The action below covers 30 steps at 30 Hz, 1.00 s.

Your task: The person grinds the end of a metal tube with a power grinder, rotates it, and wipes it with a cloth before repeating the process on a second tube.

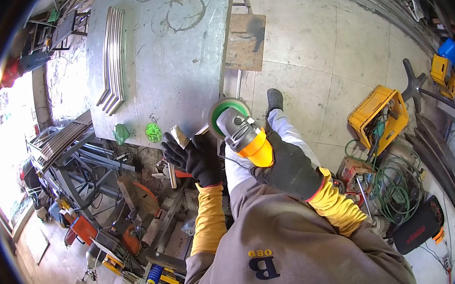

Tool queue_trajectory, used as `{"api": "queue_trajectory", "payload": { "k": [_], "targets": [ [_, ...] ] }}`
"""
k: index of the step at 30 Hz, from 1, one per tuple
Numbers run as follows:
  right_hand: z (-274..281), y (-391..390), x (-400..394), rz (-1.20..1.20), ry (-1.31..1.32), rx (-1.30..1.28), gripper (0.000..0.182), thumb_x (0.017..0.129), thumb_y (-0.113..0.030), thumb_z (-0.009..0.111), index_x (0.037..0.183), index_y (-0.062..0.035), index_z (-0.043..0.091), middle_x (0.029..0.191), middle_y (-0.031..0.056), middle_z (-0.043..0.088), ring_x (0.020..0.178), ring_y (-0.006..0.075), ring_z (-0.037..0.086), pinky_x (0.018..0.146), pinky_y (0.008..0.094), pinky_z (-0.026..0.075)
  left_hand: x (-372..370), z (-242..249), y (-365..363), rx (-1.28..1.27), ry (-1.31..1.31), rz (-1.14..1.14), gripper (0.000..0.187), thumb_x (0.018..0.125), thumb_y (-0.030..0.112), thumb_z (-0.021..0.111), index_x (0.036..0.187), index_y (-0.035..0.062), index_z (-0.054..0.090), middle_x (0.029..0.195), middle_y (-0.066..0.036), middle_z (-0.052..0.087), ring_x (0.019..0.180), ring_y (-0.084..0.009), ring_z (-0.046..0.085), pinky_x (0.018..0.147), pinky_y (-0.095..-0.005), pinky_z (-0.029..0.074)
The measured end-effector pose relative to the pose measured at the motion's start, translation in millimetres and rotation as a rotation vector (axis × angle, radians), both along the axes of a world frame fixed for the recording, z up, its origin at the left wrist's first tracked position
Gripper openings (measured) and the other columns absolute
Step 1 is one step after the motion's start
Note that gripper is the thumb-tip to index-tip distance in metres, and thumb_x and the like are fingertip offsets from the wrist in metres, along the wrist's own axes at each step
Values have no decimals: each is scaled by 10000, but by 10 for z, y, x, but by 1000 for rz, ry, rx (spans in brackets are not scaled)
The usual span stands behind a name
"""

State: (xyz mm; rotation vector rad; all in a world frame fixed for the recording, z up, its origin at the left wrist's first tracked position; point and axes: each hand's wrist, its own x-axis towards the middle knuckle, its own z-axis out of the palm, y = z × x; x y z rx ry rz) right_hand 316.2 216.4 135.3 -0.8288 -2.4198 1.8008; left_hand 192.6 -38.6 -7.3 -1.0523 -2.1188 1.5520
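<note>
My right hand, in a black glove, is wrapped round the yellow body of an angle grinder. The grinder's green-rimmed disc is at the table's right edge. My left hand, also gloved in black, is near the table's front edge with its fingers partly bent round a bent metal tube. A pale, worn patch shows on the glove or on something at its fingers; I cannot tell which. The tube's end is close to the disc. Several bent metal tubes lie side by side on the metal table.
A green disc lies at the table's front. Metal frames and tools crowd the lower left. A wooden board adjoins the table's right side. Rightward on the floor are a yellow crate, coiled green cable and a black case.
</note>
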Motion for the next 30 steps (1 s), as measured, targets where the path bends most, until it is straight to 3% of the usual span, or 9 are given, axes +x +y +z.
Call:
{"api": "queue_trajectory", "payload": {
  "k": [6, 8, 15, 17, 18, 20, 23, 28, 30],
  "targets": [
    [64, 59, 1, -19, -132, -16, 546, 859, -292, 905, 1253, -36, 628, 944, 217, 748, 868, 456, 760, 742, 548, 606, 22, -86, -103, 5, 6, -1, 638, 1054, 169, 525, 1613, -101, 380, 1305, -371, 667, 561, -361, 653, 333, -467, 424],
    [22, 10, 68, 4, -104, -6, 548, 860, -301, 905, 1253, -38, 628, 934, 219, 748, 868, 456, 761, 740, 546, 606, 18, 13, -34, -99, 56, -47, 533, 1146, 192, 487, 1605, -65, 404, 713, -214, 639, 515, -316, 628, 365, -406, 377],
    [53, 68, 20, -17, -83, 54, 552, 872, -318, 893, 1265, -41, 620, 896, 217, 750, 838, 454, 763, 724, 549, 606, 39, 11, 26, -77, 175, -19, 551, 1147, 178, 491, 1634, -48, 370, 671, -198, 614, 448, -302, 576, 339, -383, 326],
    [63, 54, 24, -25, -88, 31, 556, 872, -321, 894, 1267, -41, 621, 898, 215, 752, 840, 457, 764, 726, 548, 608, 121, -156, 8, -139, 269, 100, 641, 1090, 201, 563, 1652, -62, 405, 1284, -281, 686, 778, -420, 753, 583, -551, 593],
    [65, 59, 28, -32, -90, 11, 560, 872, -325, 895, 1270, -41, 622, 900, 213, 755, 842, 461, 764, 728, 548, 610, 25, 25, 180, -134, 269, 98, 641, 1090, 201, 563, 1652, -62, 405, 1284, -281, 686, 778, -420, 753, 583, -551, 593],
    [44, 40, 91, 4, -84, 0, 570, 875, -304, 895, 1298, -39, 621, 948, 218, 757, 869, 454, 765, 747, 530, 618, -246, 600, 646, 984, -209, -31, 539, 1179, 274, 452, 1665, 44, 417, 1433, -345, 657, 1315, -467, 676, 1014, -664, 552],
    [-17, 120, 143, 37, 43, -40, 598, 885, -257, 895, 1367, -38, 618, 1051, 198, 763, 914, 394, 775, 785, 470, 630, -362, 388, 440, 1130, -423, 379, 564, 1178, 367, 459, 1660, 74, 470, 1746, -247, 429, 1624, -461, 371, 1303, -663, 267],
    [-237, 449, 349, -276, -43, -862, 508, 989, -178, 819, 1443, -46, 632, 1077, 44, 719, 886, 156, 732, 799, 312, 601, -370, 418, 467, 1189, -408, 410, 615, 1151, 420, 515, 1675, 99, 487, 1733, -204, 468, 1600, -476, 404, 1313, -634, 270],
    [-299, 638, 395, -360, -122, -1008, 489, 971, -243, 834, 1382, -53, 648, 1025, 79, 734, 804, 191, 744, 727, 362, 637, -384, 390, 441, 1190, -389, 389, 619, 1147, 423, 523, 1676, 105, 487, 1737, -199, 463, 1605, -479, 392, 1319, -633, 259]
  ]
}}
